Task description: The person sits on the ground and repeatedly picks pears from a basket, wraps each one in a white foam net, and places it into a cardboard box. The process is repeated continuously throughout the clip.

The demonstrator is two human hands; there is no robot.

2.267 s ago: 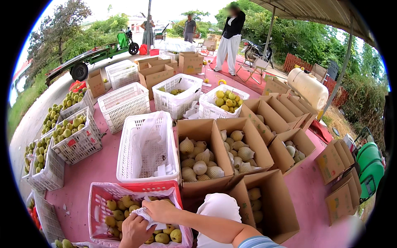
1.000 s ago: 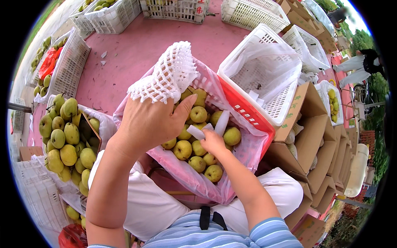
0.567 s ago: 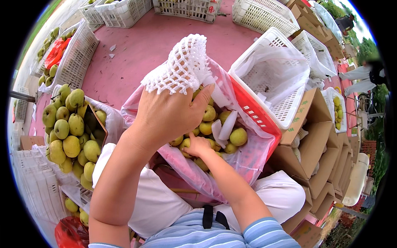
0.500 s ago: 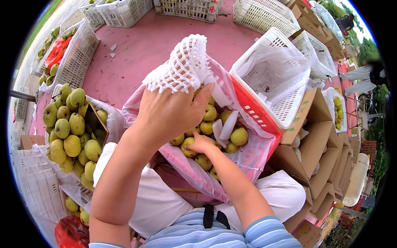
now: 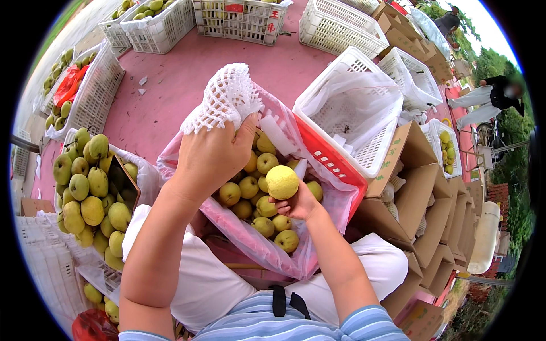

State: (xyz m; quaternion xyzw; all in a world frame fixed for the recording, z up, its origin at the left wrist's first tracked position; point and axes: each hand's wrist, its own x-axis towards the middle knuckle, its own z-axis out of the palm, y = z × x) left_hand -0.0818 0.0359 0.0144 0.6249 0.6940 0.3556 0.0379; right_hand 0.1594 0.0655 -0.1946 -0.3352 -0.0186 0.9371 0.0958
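Observation:
Held in my right hand (image 5: 300,206) is a yellow pear (image 5: 282,182), raised over a red crate (image 5: 329,152) lined with pink-tinted plastic film. More yellow-green pears (image 5: 248,187) lie inside that crate. My left hand (image 5: 213,153) is above the crate's left part with a white foam net sleeve (image 5: 223,98) drawn around its fingers, which the netting mostly hides. The thumb presses along the sleeve's side. White foam strips (image 5: 278,136) rest by the crate's far side, among the fruit.
A heaped crate of green pears (image 5: 85,187) stands at my left, a dark flat panel (image 5: 124,181) leaning in it. To the right are a white film-lined crate (image 5: 352,113) and open cardboard boxes (image 5: 404,187). Beyond the pink floor (image 5: 165,85) stand white crates (image 5: 239,20). A person (image 5: 497,99) is far right.
My right hand has come up out of the pears with one pear in its fingers. The left hand keeps the foam net sleeve. The whole view has shifted slightly.

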